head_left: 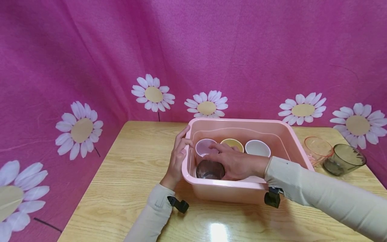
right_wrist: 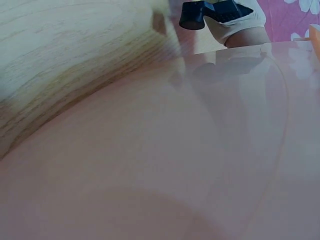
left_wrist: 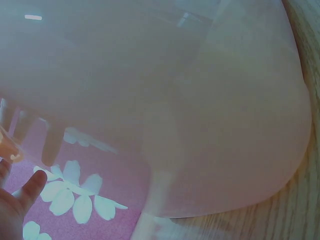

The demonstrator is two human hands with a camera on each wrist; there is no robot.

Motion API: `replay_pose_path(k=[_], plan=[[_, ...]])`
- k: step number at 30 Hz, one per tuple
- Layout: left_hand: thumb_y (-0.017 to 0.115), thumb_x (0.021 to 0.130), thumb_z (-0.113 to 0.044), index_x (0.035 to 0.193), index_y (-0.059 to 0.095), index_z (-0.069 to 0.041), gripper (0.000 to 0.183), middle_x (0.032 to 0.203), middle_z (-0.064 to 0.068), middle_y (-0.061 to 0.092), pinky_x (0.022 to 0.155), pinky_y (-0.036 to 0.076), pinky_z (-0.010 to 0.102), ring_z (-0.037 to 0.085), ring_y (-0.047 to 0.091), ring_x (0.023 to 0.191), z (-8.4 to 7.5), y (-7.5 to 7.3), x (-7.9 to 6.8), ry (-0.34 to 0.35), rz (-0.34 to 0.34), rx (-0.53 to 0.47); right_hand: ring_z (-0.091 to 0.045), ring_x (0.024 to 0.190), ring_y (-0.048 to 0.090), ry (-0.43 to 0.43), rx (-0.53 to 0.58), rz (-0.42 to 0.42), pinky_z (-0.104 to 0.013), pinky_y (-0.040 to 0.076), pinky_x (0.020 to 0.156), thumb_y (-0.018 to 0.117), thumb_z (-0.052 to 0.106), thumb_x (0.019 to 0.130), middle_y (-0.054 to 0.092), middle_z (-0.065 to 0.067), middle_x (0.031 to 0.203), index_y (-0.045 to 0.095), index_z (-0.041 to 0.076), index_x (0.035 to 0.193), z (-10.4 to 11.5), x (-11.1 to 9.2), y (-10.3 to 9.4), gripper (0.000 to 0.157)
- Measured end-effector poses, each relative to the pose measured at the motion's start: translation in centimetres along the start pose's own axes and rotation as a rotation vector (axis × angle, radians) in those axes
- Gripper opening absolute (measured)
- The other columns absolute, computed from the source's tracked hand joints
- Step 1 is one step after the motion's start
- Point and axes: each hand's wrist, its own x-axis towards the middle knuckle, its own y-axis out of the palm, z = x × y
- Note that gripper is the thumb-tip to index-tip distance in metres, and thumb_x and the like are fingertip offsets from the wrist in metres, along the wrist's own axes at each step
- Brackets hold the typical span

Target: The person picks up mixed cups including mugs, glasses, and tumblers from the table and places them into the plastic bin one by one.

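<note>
A pink plastic tub (head_left: pixel 229 191) stands on the table, and my left hand (head_left: pixel 175 161) holds its left rim with fingertips bent over the edge. Inside the tub, my right hand (head_left: pixel 231 161) grips a dark see-through cup (head_left: pixel 210 170) near the front left corner; part of that grip is hidden. Behind it sit a lilac cup (head_left: pixel 203 148), a yellow cup (head_left: pixel 234 144) and a white cup (head_left: pixel 257 148). The left wrist view shows some left fingers (left_wrist: pixel 34 186) beside the tub wall. In the right wrist view the tub's wall fills most of the picture, and my right hand is hidden.
Right of the tub stand a clear cup with an orange rim (head_left: pixel 318 148) and a smoky olive glass (head_left: pixel 343 163), close together. The wooden table (head_left: pixel 139 154) meets a magenta flowered cloth (head_left: pixel 242 60) at the back and sides.
</note>
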Motion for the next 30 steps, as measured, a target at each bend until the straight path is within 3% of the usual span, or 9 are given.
replay_pose_path(k=[20,30], plan=[[0.036,0.085,-0.025,0.099,0.051,0.001,0.034,0.156,0.004,0.024,0.113,0.022,0.053,0.021,0.021,0.143,-0.19,-0.04,0.14,-0.020,0.005,0.015,-0.037,0.134,0.032,0.053,0.000,0.142,-0.066,0.034,0.093,0.077,0.033,0.076,0.030,-0.025,0.148,0.047,0.021,0.140,-0.46,-0.05,-0.17,0.071],[0.036,0.085,-0.022,0.099,0.051,-0.001,0.030,0.155,0.007,0.024,0.113,0.020,0.054,0.024,0.021,0.143,-0.24,0.05,0.01,-0.021,0.002,0.004,-0.037,0.136,0.030,0.042,-0.043,0.136,-0.064,0.035,0.089,0.078,0.029,0.075,0.032,-0.026,0.147,0.048,0.021,0.140,-0.56,-0.21,0.24,0.073]])
